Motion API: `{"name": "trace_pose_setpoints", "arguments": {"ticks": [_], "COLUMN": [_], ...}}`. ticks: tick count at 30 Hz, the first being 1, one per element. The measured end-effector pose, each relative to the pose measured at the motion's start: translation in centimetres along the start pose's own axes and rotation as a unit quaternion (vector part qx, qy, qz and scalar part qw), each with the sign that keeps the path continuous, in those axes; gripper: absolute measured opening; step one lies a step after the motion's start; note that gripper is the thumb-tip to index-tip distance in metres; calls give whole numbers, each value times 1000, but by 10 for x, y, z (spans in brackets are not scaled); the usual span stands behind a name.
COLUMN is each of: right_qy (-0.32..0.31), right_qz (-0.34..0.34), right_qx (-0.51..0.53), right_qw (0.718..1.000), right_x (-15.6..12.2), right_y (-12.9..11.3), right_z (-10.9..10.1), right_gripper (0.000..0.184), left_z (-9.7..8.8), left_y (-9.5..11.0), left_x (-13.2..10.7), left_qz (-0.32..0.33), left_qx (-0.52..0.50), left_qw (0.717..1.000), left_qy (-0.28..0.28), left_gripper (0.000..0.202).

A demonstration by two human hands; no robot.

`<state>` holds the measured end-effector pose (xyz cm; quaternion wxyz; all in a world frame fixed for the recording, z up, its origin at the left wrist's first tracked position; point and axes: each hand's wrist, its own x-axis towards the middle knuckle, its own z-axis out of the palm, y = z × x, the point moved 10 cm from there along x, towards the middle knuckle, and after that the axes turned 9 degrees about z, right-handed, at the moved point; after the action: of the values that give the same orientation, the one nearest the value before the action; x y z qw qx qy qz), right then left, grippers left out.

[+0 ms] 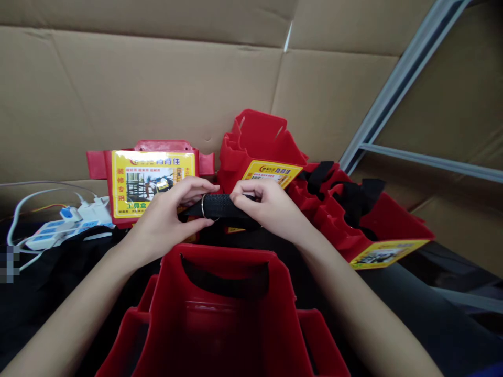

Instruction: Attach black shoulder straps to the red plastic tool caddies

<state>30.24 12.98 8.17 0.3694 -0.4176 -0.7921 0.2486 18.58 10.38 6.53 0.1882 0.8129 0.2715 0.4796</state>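
My left hand (167,220) and my right hand (271,207) are both closed on a black webbing strap (222,206), held level between them. A small metal ring (204,206) sits round the strap by my left fingertips. Just below the strap stands an open red plastic tool pouch (223,319). A black strap band (226,283) hangs across its far inner wall. My forearms reach in from the lower corners of the view.
Several more red pouches with yellow labels lie behind: one flat at left (151,180), one upright in the middle (259,144), others with black straps at right (353,214). A white power strip (58,230) with cables lies at left. Cardboard (157,89) walls the back.
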Motion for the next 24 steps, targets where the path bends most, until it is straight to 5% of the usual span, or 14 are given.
{"name": "trace_pose_setpoints", "arguments": {"ticks": [14,20,24], "right_qy": [-51,-110,-67], "right_qz": [-30,47,68], "right_qx": [101,67,65], "right_qw": [993,991,993], "right_x": [1,1,1], "right_y": [-1,15,17], "right_z": [12,30,27], "right_gripper": [20,25,23], "left_z": [-2,-1,1], "left_y": [5,8,12], "left_x": [0,1,0], "left_qz": [17,28,36], "left_qx": [102,126,149], "left_qw": [994,991,987], "left_qy": [-26,-30,-39], "left_gripper": [48,48,48]}}
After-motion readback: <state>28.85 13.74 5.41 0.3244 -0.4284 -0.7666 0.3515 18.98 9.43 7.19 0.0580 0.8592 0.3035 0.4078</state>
